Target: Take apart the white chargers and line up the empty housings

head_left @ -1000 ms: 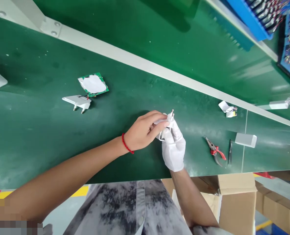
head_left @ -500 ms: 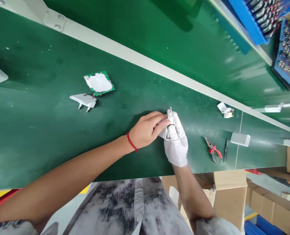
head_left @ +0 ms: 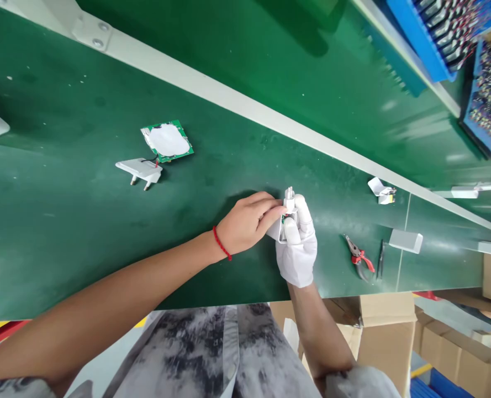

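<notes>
Both yr hands pinched shut on the white plug adapter [head_left: 285, 216], bare L hand [head_left: 245, 224] + gloved R hand [head_left: 298, 249], held just above belt [head_left: 83, 237]; glove grip could slip → part drops near pliers [head_left: 359, 257] to yr R.

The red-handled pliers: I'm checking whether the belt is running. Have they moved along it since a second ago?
No. The red-handled pliers sit just left of the belt seam, beside the black tool, as before.
</notes>
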Available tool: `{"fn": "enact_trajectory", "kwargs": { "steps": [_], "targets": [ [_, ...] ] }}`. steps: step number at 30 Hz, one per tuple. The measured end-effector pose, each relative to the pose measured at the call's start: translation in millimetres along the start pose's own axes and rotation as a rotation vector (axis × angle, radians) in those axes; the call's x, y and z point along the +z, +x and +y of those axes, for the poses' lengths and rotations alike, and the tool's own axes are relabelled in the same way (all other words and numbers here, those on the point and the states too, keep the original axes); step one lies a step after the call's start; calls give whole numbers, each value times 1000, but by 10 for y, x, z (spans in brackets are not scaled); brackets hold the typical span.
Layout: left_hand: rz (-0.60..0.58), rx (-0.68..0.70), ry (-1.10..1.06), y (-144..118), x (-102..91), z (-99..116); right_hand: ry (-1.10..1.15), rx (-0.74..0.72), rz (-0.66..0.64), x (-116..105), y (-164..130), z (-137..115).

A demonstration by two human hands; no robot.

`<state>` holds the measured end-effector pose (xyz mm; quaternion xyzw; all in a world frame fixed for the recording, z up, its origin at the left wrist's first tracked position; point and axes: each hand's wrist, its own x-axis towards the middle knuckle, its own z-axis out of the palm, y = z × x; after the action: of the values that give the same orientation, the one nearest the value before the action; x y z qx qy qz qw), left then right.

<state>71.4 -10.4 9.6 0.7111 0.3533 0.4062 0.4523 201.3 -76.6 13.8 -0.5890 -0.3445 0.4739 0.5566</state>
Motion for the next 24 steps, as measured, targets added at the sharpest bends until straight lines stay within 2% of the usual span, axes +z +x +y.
{"fn": "enact_trajectory", "kwargs": {
  "steps": [3,6,9,11,12,14,17,19,22,24],
  "targets": [
    [15,3,-18,-2,1,-2,-72,-9,18,-7,20,-10],
    [1,-21,-33,-8,13,-14,-183,16,-13,-108,-16,-77],
    [-31,-46,-52,-16,37,-19,-562,-86,-41,-220,-59,-147],
    [-38,-92,-118,-16,42,7,-835,-138,3,-261,-48,-184],
    [-30,-126,-161,-12,32,36,-881,-128,36,-274,-25,-208],
    [12,-191,-235,6,-25,130,-704,-49,96,-297,51,-287],
    [81,-228,-260,48,-211,328,-104,135,86,-342,193,-485],
    [92,-216,-241,67,-367,447,188,256,21,-360,270,-633],
    [97,-212,-199,64,-546,533,388,383,-70,-340,342,-786],
    [100,-225,-183,44,-594,524,452,427,-104,-304,367,-826]
  ]
}}
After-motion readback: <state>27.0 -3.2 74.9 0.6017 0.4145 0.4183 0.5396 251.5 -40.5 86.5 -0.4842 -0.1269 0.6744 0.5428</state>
